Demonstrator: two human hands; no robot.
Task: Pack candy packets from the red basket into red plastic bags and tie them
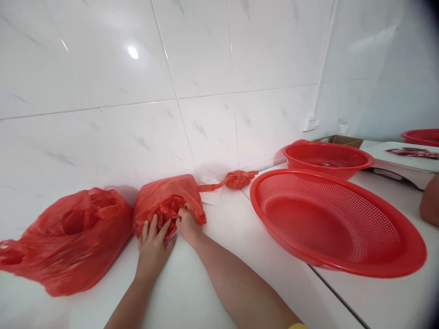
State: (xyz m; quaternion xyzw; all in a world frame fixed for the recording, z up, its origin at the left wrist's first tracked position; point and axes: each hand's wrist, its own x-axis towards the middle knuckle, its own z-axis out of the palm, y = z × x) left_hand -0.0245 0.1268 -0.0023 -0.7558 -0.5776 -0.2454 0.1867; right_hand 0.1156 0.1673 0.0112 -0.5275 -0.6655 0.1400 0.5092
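A red plastic bag (168,185) lies on the white table against the tiled wall, its crumpled mouth turned toward me. My left hand (153,242) rests on the near side of that mouth, fingers spread over the plastic. At the right side of the opening, my right hand (188,223) is closed on the bag's plastic, with some fingertips hidden. What the bag contains cannot be made out. To the left sits a bigger, bulging red plastic bag (82,242), which neither hand touches.
A large red mesh basket (308,228) stands tilted on the right. Behind it are a red basin (325,155) and a white scale (404,157) with small packets on top. A small knotted red bag (238,179) lies by the wall. Another person's hand (430,201) shows at the right edge.
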